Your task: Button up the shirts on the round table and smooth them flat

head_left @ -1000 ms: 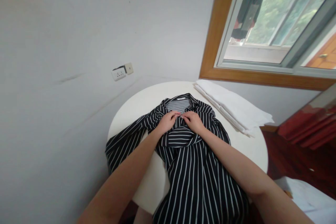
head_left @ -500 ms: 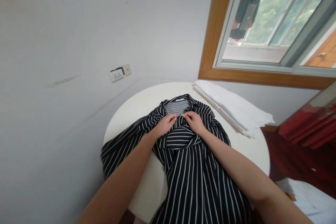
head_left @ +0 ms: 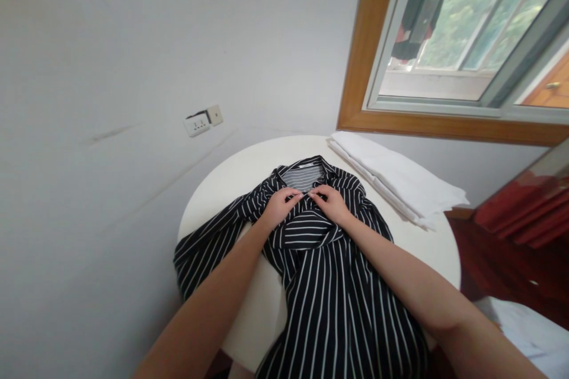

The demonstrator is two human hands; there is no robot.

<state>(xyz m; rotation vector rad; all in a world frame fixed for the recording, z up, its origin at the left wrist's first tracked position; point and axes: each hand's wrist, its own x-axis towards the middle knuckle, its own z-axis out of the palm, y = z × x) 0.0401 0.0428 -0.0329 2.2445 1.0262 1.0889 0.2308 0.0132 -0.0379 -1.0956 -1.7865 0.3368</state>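
Note:
A black shirt with white stripes (head_left: 320, 296) lies spread over a round white table (head_left: 213, 183), its collar toward the wall and its lower part hanging past the near edge. One sleeve stretches to the left and droops over the table's side. Just below the collar opening, my left hand (head_left: 281, 204) pinches the front edge of the shirt. My right hand (head_left: 331, 202) pinches the cloth right beside it, the fingertips of both hands nearly meeting. Whatever small part sits between the fingertips is hidden. Below the hands the front gapes in a fold.
Folded white cloth (head_left: 395, 177) lies at the table's back right. Behind the table stands a white wall with a socket (head_left: 197, 125). A wood-framed window (head_left: 435, 124) is at the upper right. Red fabric (head_left: 524, 207) and a white item (head_left: 528, 331) are at the right.
The view has shifted slightly. Both hands keep their pinch at the shirt's front, with the fingertips moved only a little; the shirt lies as before.

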